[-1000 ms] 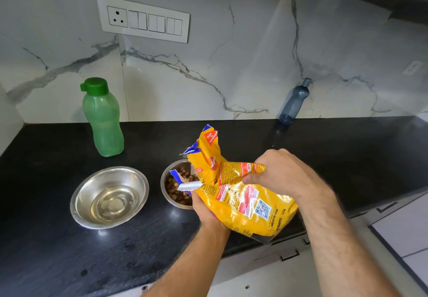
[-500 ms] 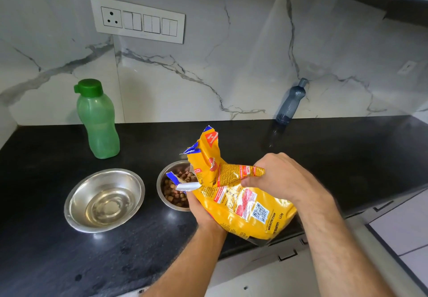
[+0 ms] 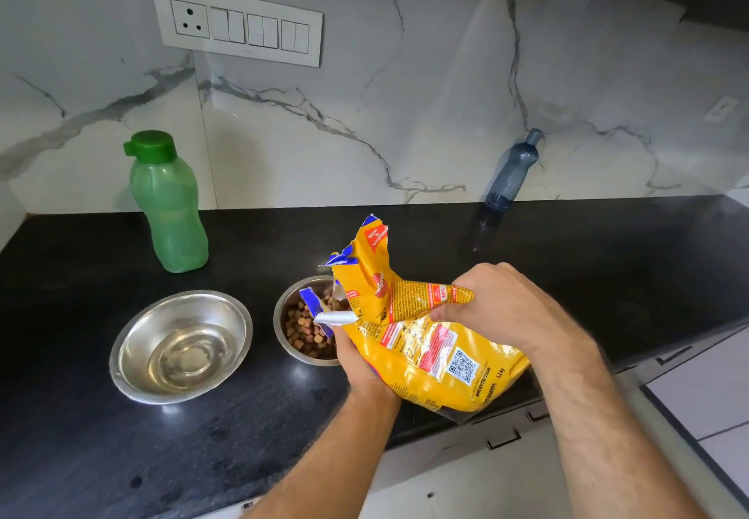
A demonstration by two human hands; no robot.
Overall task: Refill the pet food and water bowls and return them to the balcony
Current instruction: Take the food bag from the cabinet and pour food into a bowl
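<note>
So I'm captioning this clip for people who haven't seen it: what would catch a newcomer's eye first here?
The bright yellow pet food bag, gripped by the left hand from below and the right hand at its neck, with its torn mouth over the small steel bowl of brown kibble. Left of that sits a larger steel bowl holding water, with a green bottle behind it on the black counter.

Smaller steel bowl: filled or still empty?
Filled partway. Brown kibble covers the bottom of the smaller steel bowl; the yellow food bag hides its right side.
</note>
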